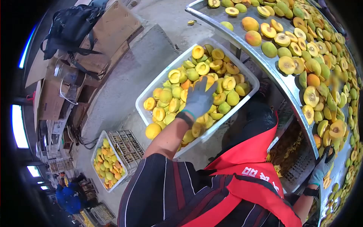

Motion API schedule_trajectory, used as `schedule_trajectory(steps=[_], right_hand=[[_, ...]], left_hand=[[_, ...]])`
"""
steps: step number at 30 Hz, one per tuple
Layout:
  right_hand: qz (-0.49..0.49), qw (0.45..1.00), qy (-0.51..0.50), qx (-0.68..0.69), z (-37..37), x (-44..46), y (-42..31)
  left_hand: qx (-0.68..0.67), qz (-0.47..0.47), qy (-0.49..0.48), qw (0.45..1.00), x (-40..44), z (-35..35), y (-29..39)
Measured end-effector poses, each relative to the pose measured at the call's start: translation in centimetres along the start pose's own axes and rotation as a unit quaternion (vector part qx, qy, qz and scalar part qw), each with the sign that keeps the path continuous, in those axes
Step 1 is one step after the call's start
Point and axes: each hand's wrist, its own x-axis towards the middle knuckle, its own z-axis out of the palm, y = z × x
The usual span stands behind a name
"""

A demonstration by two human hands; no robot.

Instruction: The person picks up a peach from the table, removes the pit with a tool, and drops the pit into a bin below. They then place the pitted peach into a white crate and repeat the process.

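Observation:
My left hand, in a grey glove, reaches into a white plastic tub. Its fingers are spread over yellow peach halves, many with hollow centres, and it rests on top of them. At the right, my right hand, also gloved, is at the edge of the metal table. Its fingers are curled beside a small dark, loop-shaped object that I cannot identify. Many cut peaches, some with pits still in, lie on the table near that hand.
A smaller crate of peaches stands on the floor at lower left. Below the table is a crate with brown scraps. Cardboard boxes and a black bag are at upper left. A person in blue is farther off.

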Motion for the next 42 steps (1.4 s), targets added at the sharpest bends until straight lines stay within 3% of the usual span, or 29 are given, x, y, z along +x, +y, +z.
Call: schedule_trajectory(steps=[1, 5, 7, 9, 11, 12, 13, 15, 17, 19, 20, 23, 26, 28, 29, 32, 34, 35, 37, 39, 41, 42], right_hand=[[0.002, 0.998, -0.004, -0.06, -0.4, -0.1, -0.3], [-0.008, 1.0, -0.015, -0.01, -1.1, 0.1, 1.5], [-0.012, 0.999, -0.028, -0.01, -1.1, 0.2, 1.9], [-0.024, 0.999, -0.034, -0.013, -1.5, 0.4, 2.2], [-0.004, 0.999, -0.037, 0.01, -1.3, 0.4, 2.3], [0.007, 1.0, -0.028, 0.013, -1.2, 0.1, 1.4], [0.018, 1.0, -0.017, 0.016, -1.0, 0.0, 1.0], [0.014, 0.998, -0.023, 0.061, -0.8, 0.2, 1.7], [0.012, 0.995, -0.028, 0.096, -1.0, 0.2, 1.8], [-0.018, 0.999, -0.024, -0.014, -1.2, 0.4, 1.7], [-0.016, 1.0, -0.016, 0.002, -1.3, 0.5, 2.3], [-0.008, 1.0, -0.008, -0.027, -1.3, 0.4, 1.9], [0.008, 1.0, -0.01, -0.026, -1.0, 0.2, 1.3], [0.011, 0.999, -0.006, -0.038, -1.1, 0.3, 1.4], [0.011, 1.0, -0.006, -0.026, -1.0, 0.3, 1.5], [0.019, 1.0, -0.003, -0.01, -1.1, -0.5, 0.8], [0.004, 1.0, -0.006, -0.017, -1.1, -0.2, 1.4], [-0.019, 1.0, -0.011, -0.019, -0.9, 0.1, 1.2], [-0.004, 0.999, -0.006, -0.043, -0.5, -0.1, 0.1], [0.023, 0.999, -0.009, -0.039, -0.4, -0.4, -0.7], [-0.012, 0.999, -0.015, -0.047, -0.7, -0.4, -0.1], [-0.014, 0.999, -0.014, -0.031, -0.7, -0.4, 0.2]], left_hand=[[0.038, 0.002, -0.006, 0.999, -1.5, -0.2, -0.1], [0.009, -0.075, -0.046, 0.996, -6.5, -2.5, -1.6], [0.025, -0.081, 0.009, 0.996, -9.4, -3.1, -3.7], [0.105, -0.175, 0.095, 0.974, -12.7, -4.0, -5.9], [-0.034, -0.415, 0.086, 0.905, -15.7, -4.4, -7.8], [0.041, -0.41, 0.162, 0.897, -17.9, -1.9, -9.9], [0.043, -0.411, 0.163, 0.896, -19.2, -0.3, -10.4], [-0.187, -0.393, 0.094, 0.896, -20.4, 1.6, -10.8], [-0.177, -0.413, 0.09, 0.889, -19.6, 1.8, -11.4], [-0.155, -0.457, 0.09, 0.871, -18.5, 2.0, -12.3], [-0.149, -0.43, 0.191, 0.87, -18.3, 2.0, -12.6], [-0.07, -0.371, 0.251, 0.891, -14.7, -0.3, -15.2], [0.001, -0.346, 0.214, 0.913, -11.8, -1.4, -18.1], [-0.035, -0.426, 0.034, 0.903, -11.2, 1.2, -21.1], [0.073, -0.43, -0.013, 0.9, -12.2, 4.4, -22.5], [0.089, -0.474, -0.04, 0.875, -11.3, 3.3, -20.6], [0.046, -0.499, -0.19, 0.844, -9.6, 0.0, -19.6], [0.048, -0.496, -0.192, 0.845, -8.8, -0.8, -18.9], [-0.059, -0.364, 0.019, 0.929, -7.1, -1.1, -17.0], [-0.307, -0.187, 0.108, 0.927, -4.6, 2.4, -15.0], [-0.132, -0.078, 0.004, 0.988, -3.0, 1.0, -6.8], [-0.035, -0.083, -0.018, 0.996, -3.0, 0.1, -2.8]])
